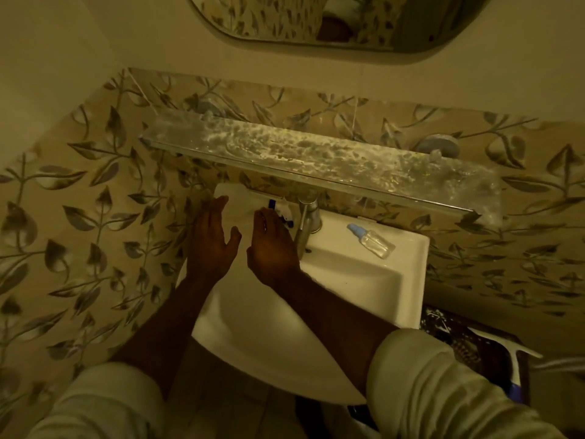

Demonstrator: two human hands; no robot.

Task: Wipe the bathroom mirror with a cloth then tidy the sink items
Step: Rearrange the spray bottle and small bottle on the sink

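Note:
Both hands reach over the back left corner of the white sink. My left hand is flat with fingers spread, holding nothing, over the sink's rear left ledge. My right hand hovers beside it with its fingertips at a small blue and white item lying by the tap; whether it grips the item is hidden. A small clear bottle with a pale blue cap lies on the right ledge. The mirror hangs above. No cloth is visible.
A stained glass shelf on round wall mounts juts out above the tap, close over my hands. Leaf-patterned tiles cover the wall. At the lower right, a white squeegee with a blue handle rests on a dark bin.

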